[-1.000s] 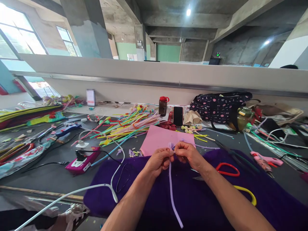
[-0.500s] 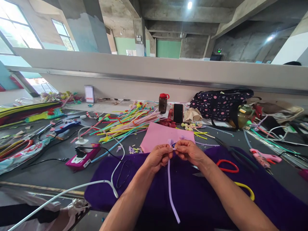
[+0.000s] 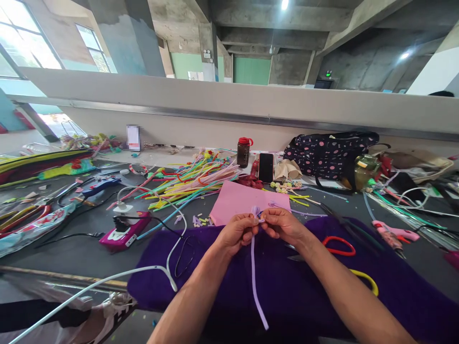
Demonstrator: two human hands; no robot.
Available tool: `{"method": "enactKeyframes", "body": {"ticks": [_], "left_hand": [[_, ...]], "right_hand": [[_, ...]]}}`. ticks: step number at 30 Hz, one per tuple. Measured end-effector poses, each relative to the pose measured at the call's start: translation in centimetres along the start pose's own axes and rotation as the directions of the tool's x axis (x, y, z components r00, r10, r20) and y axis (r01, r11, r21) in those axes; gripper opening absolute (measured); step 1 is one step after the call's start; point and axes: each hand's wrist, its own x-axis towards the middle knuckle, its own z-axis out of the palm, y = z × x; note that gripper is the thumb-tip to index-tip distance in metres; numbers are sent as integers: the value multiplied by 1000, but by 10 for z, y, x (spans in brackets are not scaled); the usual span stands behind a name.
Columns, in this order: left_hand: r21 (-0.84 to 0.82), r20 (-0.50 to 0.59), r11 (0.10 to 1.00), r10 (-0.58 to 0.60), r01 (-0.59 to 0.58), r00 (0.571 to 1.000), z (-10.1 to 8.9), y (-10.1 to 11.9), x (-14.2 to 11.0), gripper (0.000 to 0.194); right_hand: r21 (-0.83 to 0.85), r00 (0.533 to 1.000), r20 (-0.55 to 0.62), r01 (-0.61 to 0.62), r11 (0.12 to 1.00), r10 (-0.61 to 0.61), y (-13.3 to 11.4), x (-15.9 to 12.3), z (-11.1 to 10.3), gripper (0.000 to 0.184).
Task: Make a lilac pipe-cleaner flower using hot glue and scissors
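Between my two hands is a lavender pipe cleaner (image 3: 255, 286), bunched into a small tuft at the top, with a long tail hanging down over the dark purple cloth (image 3: 222, 286). My left hand (image 3: 239, 232) pinches it just below the tuft. My right hand (image 3: 281, 223) is closed on a short bit of the same lavender piece, fingertips almost touching those of the left. Fingers hide how the pieces join. Behind the hands lies a pink sheet (image 3: 240, 200). Scissors with one red handle (image 3: 339, 246) and one yellow handle (image 3: 366, 282) lie partly under my right forearm.
Bundled colourful pipe cleaners (image 3: 193, 186) lie beyond, left of a red-capped bottle (image 3: 243, 153) and a phone (image 3: 266, 168). A magenta power strip (image 3: 125, 232) with a white cable (image 3: 107, 278) sits left. To the right are a pink glue gun (image 3: 392, 234) and a patterned bag (image 3: 330, 155).
Both hands keep their pinch in nearly the same place. The hanging tail has shifted very slightly, and the whole view has moved a little.
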Motion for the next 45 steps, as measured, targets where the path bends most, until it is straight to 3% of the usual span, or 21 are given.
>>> {"method": "enactKeyframes", "body": {"ticks": [17,24,27,30,32,37,42,45], "left_hand": [[-7,-4,1000,2,-2,1000,3,-1,-1,12],[-52,-14,999,-13,13,1000,-3,-3,3,13],[-56,-12,998,-28,27,1000,-6,-4,3,14],[-53,-8,998,-32,31,999,-5,-4,3,16],[-49,-7,998,-29,28,1000,-4,-4,2,18],[-83,-38,996,31,-34,999,-1,0,1,24],[-69,-113,988,133,-141,985,-5,3,1,25],[-12,-114,982,185,-188,976,-5,3,0,26]], "right_hand": [[-151,999,-21,31,988,-34,1,-1,2,31],[-310,968,-136,160,937,-210,-9,-3,3,28],[-454,946,-92,238,859,-311,-14,-6,9,22],[-638,907,-4,323,700,-422,-14,-8,13,8],[-680,896,-35,303,667,-443,-13,-8,13,6],[-618,908,-194,180,765,-370,-12,-5,5,13],[-595,978,-55,130,793,-201,-9,-7,9,10],[-603,990,7,118,789,-143,-2,-7,16,11]]}}
